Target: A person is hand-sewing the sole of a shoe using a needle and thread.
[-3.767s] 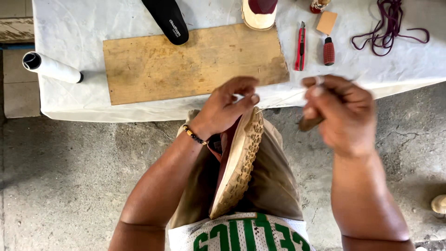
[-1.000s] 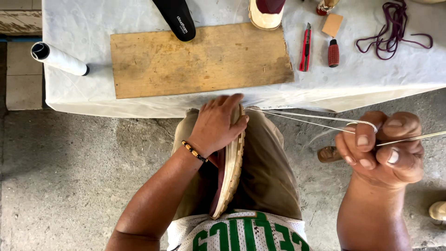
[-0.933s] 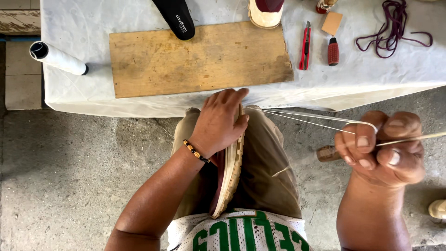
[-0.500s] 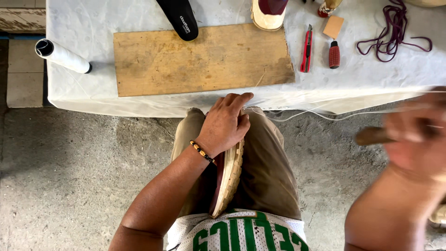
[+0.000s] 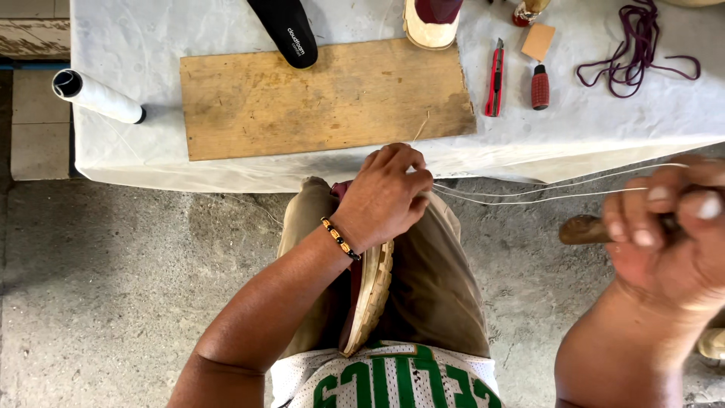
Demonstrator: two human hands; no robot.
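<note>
Two hands: left hand (image 5: 385, 196), right hand (image 5: 668, 227). One wooden board (image 5: 325, 98). One thread spool (image 5: 98, 97) far left. One black insole (image 5: 285, 30). One red utility knife (image 5: 495, 79). One red-handled awl (image 5: 539, 87). One purple cord (image 5: 638, 49) far right. Two shoes: shoe (image 5: 370, 295) on the lap, shoe (image 5: 430, 23) on the table.

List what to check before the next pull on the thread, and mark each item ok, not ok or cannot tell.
1. Left hand presses on the top of the shoe clamped between the knees: ok.
2. Right hand closed around the wooden-handled tool: ok, though blurred.
3. Thread runs in straight lines from shoe to right hand, with no visible sag: ok.
4. Thread free of knots or fraying: cannot tell, too thin to see.
5. Tool tip type and where it points: cannot tell, hidden in the hand.
6. Thread lines pass off the table edge, apart from the red knife and wooden board: ok.
</note>
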